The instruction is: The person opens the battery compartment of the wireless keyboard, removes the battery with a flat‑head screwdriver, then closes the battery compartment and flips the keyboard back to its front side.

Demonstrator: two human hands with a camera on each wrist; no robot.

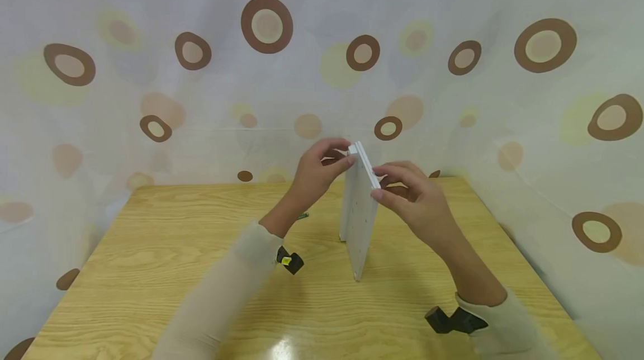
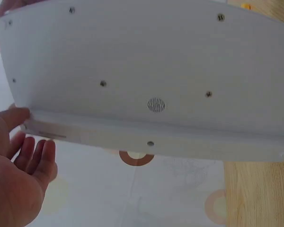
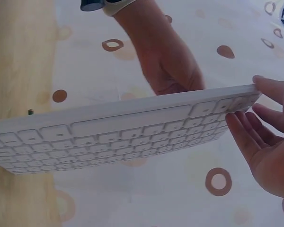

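A white keyboard (image 1: 360, 226) stands on one short end on the wooden table, its screwed underside facing left. My left hand (image 1: 318, 173) pinches the raised ridge at its upper far corner between thumb and fingers. The upper near corner is between the thumb and fingers of my right hand (image 1: 420, 203). In the left wrist view the underside (image 2: 128, 52) shows several screws, a round printed mark and the long ridge (image 2: 180, 143) along one edge. White keys (image 3: 132, 135) fill the other face in the right wrist view.
A small dark green cylinder, like a battery (image 1: 303, 216), lies on the table (image 1: 176, 248) behind my left wrist, partly hidden. A curtain with brown ring patterns (image 1: 266, 24) hangs behind the table and along its sides. Black wrist cameras (image 1: 455, 321) sit on both sleeves.
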